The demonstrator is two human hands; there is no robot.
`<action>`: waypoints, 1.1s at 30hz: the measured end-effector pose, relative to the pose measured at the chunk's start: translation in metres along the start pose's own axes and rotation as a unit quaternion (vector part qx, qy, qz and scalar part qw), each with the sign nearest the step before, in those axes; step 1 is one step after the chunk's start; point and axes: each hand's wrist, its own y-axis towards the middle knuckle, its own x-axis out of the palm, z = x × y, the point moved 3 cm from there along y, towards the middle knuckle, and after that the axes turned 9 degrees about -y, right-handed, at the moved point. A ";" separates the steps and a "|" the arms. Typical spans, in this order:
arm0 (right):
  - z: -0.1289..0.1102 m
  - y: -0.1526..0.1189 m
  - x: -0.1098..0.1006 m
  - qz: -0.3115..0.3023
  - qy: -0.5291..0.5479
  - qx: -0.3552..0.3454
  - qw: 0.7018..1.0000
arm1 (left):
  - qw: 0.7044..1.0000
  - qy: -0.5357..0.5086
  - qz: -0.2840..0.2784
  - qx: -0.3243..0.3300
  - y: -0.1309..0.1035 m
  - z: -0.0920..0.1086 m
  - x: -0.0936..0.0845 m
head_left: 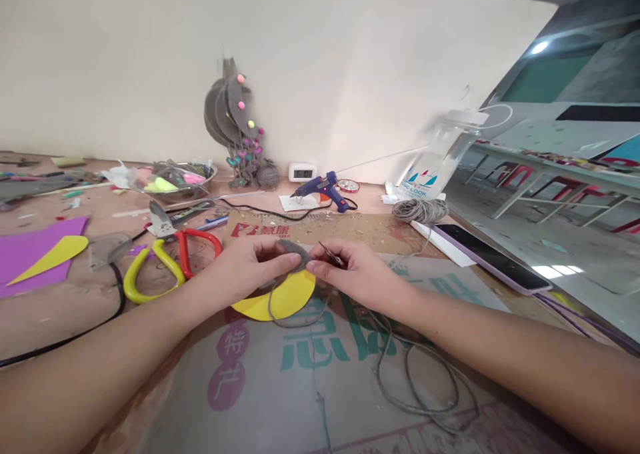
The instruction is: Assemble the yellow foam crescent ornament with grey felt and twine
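Observation:
My left hand [265, 261] is closed round a grey, yarn-like piece [296, 251], with the thumb pressed on its front. Fingertips of my right hand [350, 271] pinch close to that piece's right edge. A slim dark metal tool [331, 253], its kind unclear, pokes out from between my right fingers. Just below both hands lies a curved yellow sheet piece [280, 301]. Grey yarn [425, 407] hangs in a loop across the yellow piece and lies in loose coils under my right forearm. Its strand also runs to a yarn bundle [420, 209] at the back right.
Red-and-yellow-handled cutters [155, 274] lie left of my hands, beside purple sheets [37, 254]. Behind are a blue glue gun [325, 187], a small clock [303, 172], a bowl [210, 174] and a grey decorated craft [233, 121]. A bottle [430, 154] and phone [493, 257] are rightward.

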 end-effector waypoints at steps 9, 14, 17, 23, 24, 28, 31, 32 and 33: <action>0.001 0.000 0.000 0.000 -0.024 -0.008 1.000 | 1.000 0.002 -0.004 0.018 0.001 0.001 0.000; 0.000 -0.003 -0.002 -0.012 -0.027 -0.014 0.999 | 1.000 -0.024 0.000 0.017 -0.001 0.005 0.001; -0.002 -0.005 -0.006 -0.009 -0.028 -0.041 0.999 | 0.999 -0.041 0.004 0.001 -0.002 0.006 0.001; -0.001 -0.007 -0.026 0.101 -0.174 -0.158 0.967 | 0.998 -0.056 0.014 -0.022 -0.003 0.005 -0.001; -0.001 -0.007 -0.029 0.107 -0.209 -0.179 0.955 | 0.998 -0.058 0.014 -0.024 -0.003 0.005 -0.001; 0.000 -0.009 -0.031 0.113 -0.320 -0.236 0.911 | 0.997 -0.065 0.014 -0.026 -0.002 0.003 -0.001; -0.001 -0.011 -0.028 0.115 -0.378 -0.252 0.883 | 0.997 -0.065 0.012 -0.026 -0.001 0.001 -0.001; -0.002 -0.011 -0.027 0.114 -0.394 -0.254 0.876 | 0.998 -0.064 0.012 -0.025 -0.001 0.000 -0.001; -0.002 -0.012 -0.026 0.115 -0.406 -0.258 0.869 | 0.998 -0.064 0.011 -0.024 0.000 -0.001 -0.002</action>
